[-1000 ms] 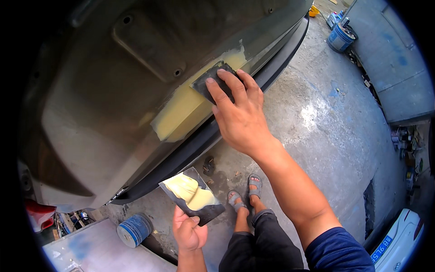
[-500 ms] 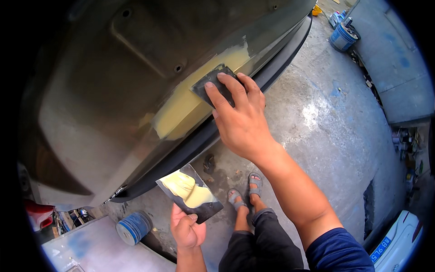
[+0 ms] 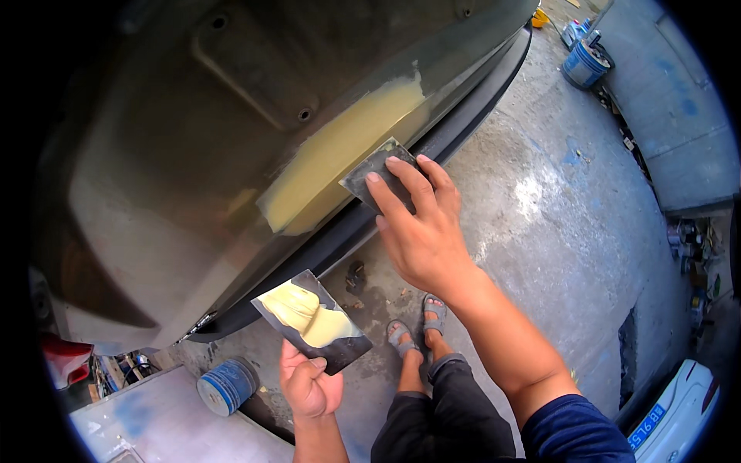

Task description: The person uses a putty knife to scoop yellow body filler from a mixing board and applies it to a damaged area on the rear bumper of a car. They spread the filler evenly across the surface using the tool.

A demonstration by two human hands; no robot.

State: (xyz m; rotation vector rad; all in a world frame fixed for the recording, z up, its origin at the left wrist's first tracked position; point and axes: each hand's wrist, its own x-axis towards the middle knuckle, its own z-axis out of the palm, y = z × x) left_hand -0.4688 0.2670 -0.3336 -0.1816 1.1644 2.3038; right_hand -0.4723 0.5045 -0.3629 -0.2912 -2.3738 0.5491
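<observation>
1. Car body panel (image 3: 170, 201), filling the upper left of the frame: large, rigid and dull grey, tilted toward the viewer.
2. Left hand (image 3: 309, 386), lower centre-left: closed on the lower corner of the mixing board (image 3: 312, 320), a flat dark plate held roughly level. The plate looks thin, stiff and light; a pinch at one bare corner keeps the fingers off its load.
3. Yellow filler (image 3: 305, 316) on the board: a soft, wet-looking paste, likely sticky and apt to slide if the board tips.
4. Filler patch (image 3: 347, 154), centre of the frame: a pale yellow band spread along the panel's lower edge.
5. Spreader (image 3: 370, 174), centre: a thin grey blade, probably slightly flexible, lying flat against the panel at the patch's lower right end.
6. Right hand (image 3: 421, 231), centre-right: fingers splayed and pressed on the spreader's back; the hands are well apart.
7. Concrete floor (image 3: 556, 231), right: stained, with blue buckets (image 3: 583, 62) at the upper right.
</observation>
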